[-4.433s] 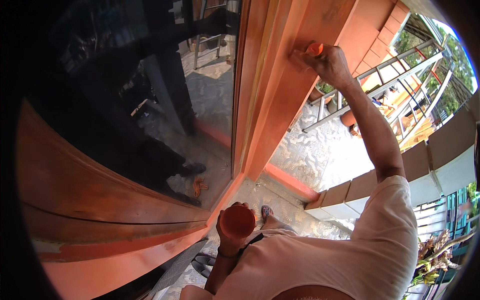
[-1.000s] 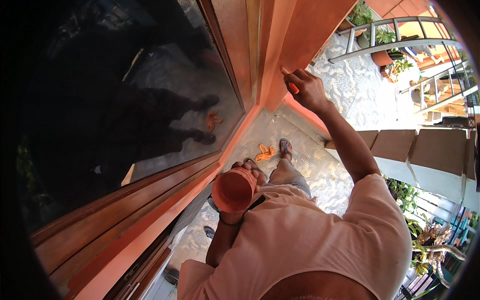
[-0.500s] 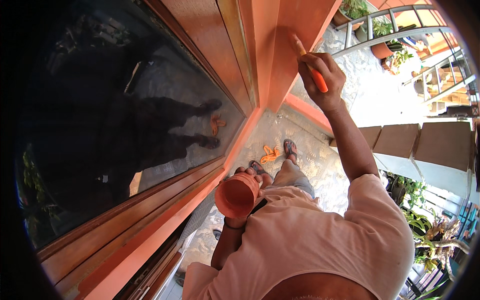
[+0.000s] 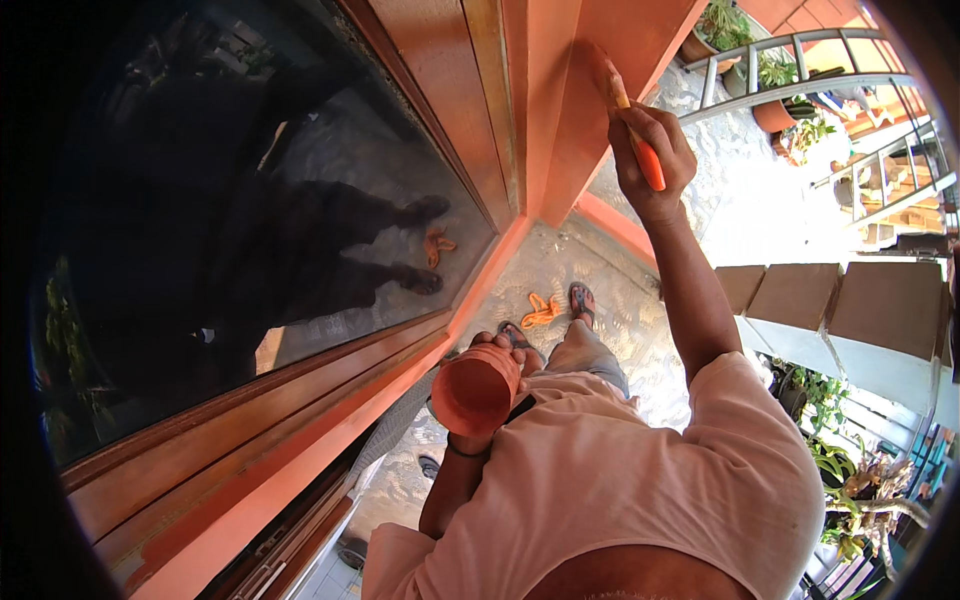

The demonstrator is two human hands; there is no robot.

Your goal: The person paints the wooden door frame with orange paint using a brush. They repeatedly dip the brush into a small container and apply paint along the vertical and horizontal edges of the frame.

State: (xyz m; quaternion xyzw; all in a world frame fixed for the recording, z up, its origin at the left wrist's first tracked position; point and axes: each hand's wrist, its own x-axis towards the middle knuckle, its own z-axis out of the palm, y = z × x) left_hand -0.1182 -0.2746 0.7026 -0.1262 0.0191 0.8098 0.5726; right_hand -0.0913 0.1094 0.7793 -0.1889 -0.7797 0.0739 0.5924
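Note:
A paintbrush [image 4: 648, 160] with an orange handle is gripped in my right hand [image 4: 655, 150], raised ahead of me. Its bristles, coated in paint, touch the orange-painted wall [image 4: 600, 110] beside the window frame. My left hand [image 4: 505, 352] holds a reddish-orange paint cup [image 4: 476, 388] low in front of my body, its mouth tipped toward my view. The cup's inside walls are coated with the same colour, and part of my fingers hides behind it.
To the left is a dark glass window [image 4: 250, 230] in a wooden frame [image 4: 440, 80]. An orange cloth [image 4: 541, 310] lies on the floor near my sandalled feet. A metal ladder [image 4: 800, 88] and potted plants [image 4: 722, 28] stand at the upper right. A low wall with brown tiles [image 4: 885, 305] runs along the right.
The paintbrush and my right hand shift slightly in the picture, still against the wall. My left hand keeps the cup in nearly the same place. The view has turned a little.

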